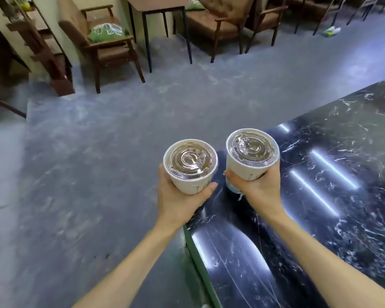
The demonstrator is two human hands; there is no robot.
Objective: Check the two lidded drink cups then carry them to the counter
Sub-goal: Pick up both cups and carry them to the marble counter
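Note:
Two white paper cups with clear plastic lids show brown drink under the lids. My left hand (178,201) grips the left cup (190,165) from below, holding it upright over the floor just beside the counter's corner. My right hand (259,190) grips the right cup (251,152), upright above the black marble counter (320,218) near its left edge. Both cups are in the air, close together but apart.
The glossy counter fills the right side, its green-edged side (200,267) running down toward me. Grey floor (87,174) lies to the left. Wooden armchairs (107,45), a dark-legged table (162,10) and a wooden stepped shelf (42,52) stand at the back.

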